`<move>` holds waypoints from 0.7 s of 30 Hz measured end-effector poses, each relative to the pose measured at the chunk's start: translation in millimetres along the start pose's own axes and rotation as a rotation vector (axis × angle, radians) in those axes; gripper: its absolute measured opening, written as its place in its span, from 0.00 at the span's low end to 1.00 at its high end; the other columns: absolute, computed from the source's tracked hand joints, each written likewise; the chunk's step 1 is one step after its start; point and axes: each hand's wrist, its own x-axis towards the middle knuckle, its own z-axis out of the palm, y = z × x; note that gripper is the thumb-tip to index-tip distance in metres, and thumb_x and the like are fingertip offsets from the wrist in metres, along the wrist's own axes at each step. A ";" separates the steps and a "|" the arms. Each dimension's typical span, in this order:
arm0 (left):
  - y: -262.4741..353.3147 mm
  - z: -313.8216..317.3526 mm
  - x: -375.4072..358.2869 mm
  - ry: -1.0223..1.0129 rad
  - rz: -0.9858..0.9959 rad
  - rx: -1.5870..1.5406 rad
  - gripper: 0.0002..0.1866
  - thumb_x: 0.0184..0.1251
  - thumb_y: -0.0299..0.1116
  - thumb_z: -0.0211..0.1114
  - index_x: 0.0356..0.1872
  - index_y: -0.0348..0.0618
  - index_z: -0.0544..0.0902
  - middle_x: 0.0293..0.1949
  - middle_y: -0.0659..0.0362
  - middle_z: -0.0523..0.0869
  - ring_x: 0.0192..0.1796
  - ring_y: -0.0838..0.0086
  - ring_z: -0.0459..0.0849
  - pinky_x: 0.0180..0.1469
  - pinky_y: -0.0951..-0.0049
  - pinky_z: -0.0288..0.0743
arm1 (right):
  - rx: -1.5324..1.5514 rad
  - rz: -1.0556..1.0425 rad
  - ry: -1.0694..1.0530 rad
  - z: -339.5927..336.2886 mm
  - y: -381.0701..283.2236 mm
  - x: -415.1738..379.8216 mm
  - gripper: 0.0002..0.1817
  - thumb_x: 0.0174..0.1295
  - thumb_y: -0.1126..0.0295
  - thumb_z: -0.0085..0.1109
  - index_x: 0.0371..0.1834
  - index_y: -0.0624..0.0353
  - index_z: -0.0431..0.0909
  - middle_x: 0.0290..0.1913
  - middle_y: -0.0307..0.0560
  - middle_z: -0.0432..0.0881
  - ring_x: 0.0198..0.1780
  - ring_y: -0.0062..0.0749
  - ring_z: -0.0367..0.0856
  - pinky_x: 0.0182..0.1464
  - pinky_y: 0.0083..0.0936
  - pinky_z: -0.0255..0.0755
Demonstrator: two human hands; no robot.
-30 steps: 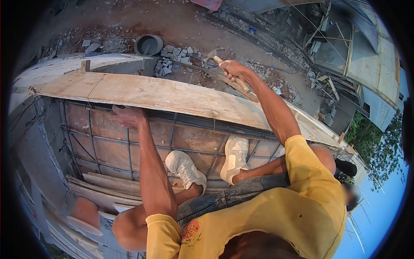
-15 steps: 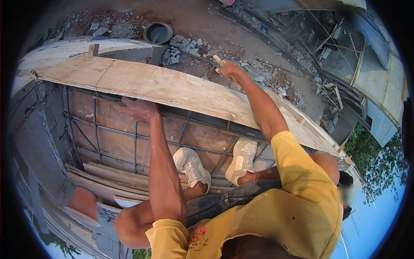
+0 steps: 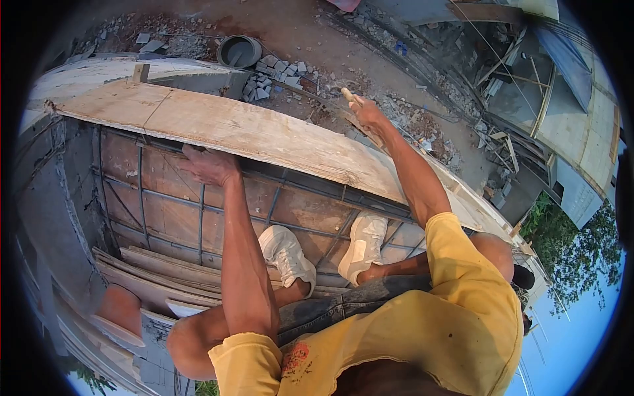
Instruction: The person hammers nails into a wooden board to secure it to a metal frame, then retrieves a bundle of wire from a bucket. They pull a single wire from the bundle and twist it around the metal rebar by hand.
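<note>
A long plywood board [image 3: 264, 132] runs across the view as the upper edge of a formwork trough. My left hand [image 3: 210, 166] is under its near edge, inside the trough, fingers stretched out to the left and partly in shadow. I cannot make out anything held in it. Beyond the board's far side, my right hand [image 3: 367, 113] is closed round a wooden-handled tool [image 3: 348, 94]. The pale handle end sticks out above my fist, and the tool's head is hidden. Beneath my left hand, steel rebar [image 3: 201, 214] forms a grid along the reddish panel [image 3: 297, 206].
My shoes [image 3: 288, 257] are among the rebar. Stacked planks [image 3: 162, 270] lie at the lower left beside a concrete wall [image 3: 49, 191]. Far below are a round bucket [image 3: 239, 51], broken tiles [image 3: 277, 74] and rubble. A sheet-covered structure [image 3: 578, 125] stands at the right.
My right hand has shifted slightly right and down with the wooden-handled tool. My left hand stays under the board's edge. The whole view has moved a little.
</note>
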 end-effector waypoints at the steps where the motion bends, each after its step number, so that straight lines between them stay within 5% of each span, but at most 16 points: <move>1: -1.7 0.4 -0.5 -0.002 -0.006 -0.015 0.25 0.66 0.46 0.66 0.57 0.40 0.76 0.52 0.43 0.72 0.49 0.41 0.82 0.48 0.41 0.74 | -0.015 -0.039 -0.023 -11.1 -3.5 -6.6 0.32 0.75 0.54 0.54 0.80 0.46 0.60 0.23 0.33 0.64 0.19 0.21 0.59 0.19 0.27 0.56; 3: 0.0 0.8 -0.5 -0.004 -0.019 -0.059 0.25 0.67 0.50 0.64 0.54 0.39 0.76 0.51 0.42 0.72 0.49 0.42 0.81 0.49 0.41 0.70 | -0.290 -0.315 -0.106 -16.4 8.0 12.7 0.33 0.74 0.52 0.55 0.79 0.45 0.62 0.25 0.35 0.68 0.22 0.22 0.61 0.22 0.29 0.59; 6: 6.6 -5.1 -1.5 -0.016 -0.039 -0.087 0.26 0.68 0.51 0.63 0.54 0.39 0.76 0.51 0.42 0.72 0.50 0.42 0.80 0.49 0.42 0.70 | -0.444 -0.250 -0.240 -29.7 -17.7 -5.8 0.33 0.73 0.49 0.56 0.79 0.44 0.64 0.41 0.47 0.79 0.36 0.28 0.72 0.32 0.32 0.68; 10: -3.4 1.2 -0.7 0.014 0.008 -0.001 0.27 0.66 0.45 0.66 0.60 0.38 0.76 0.52 0.43 0.72 0.47 0.41 0.84 0.48 0.41 0.76 | -0.402 -0.325 0.017 -20.9 1.9 14.0 0.31 0.73 0.51 0.53 0.78 0.43 0.64 0.58 0.58 0.80 0.51 0.45 0.77 0.48 0.42 0.71; 12: -4.5 5.2 1.3 0.035 0.024 -0.019 0.27 0.66 0.45 0.66 0.60 0.39 0.76 0.52 0.43 0.72 0.47 0.41 0.83 0.47 0.41 0.76 | -0.471 -0.401 0.199 -22.7 0.2 12.7 0.31 0.72 0.53 0.53 0.77 0.45 0.64 0.67 0.62 0.75 0.65 0.60 0.75 0.68 0.47 0.67; 16: -3.5 3.5 0.2 -0.006 -0.022 -0.046 0.25 0.71 0.49 0.62 0.59 0.41 0.75 0.53 0.43 0.71 0.52 0.44 0.80 0.52 0.43 0.68 | -0.559 -0.323 0.113 -24.1 -33.5 -42.9 0.32 0.73 0.55 0.50 0.79 0.45 0.59 0.60 0.63 0.80 0.60 0.61 0.78 0.63 0.50 0.70; 21: 4.4 -2.7 -1.2 -0.009 -0.034 -0.037 0.25 0.72 0.49 0.61 0.59 0.41 0.76 0.54 0.44 0.71 0.53 0.46 0.80 0.52 0.44 0.69 | -0.489 -0.574 0.063 -7.3 6.1 -41.1 0.31 0.74 0.59 0.48 0.80 0.46 0.56 0.59 0.64 0.79 0.60 0.60 0.78 0.62 0.50 0.69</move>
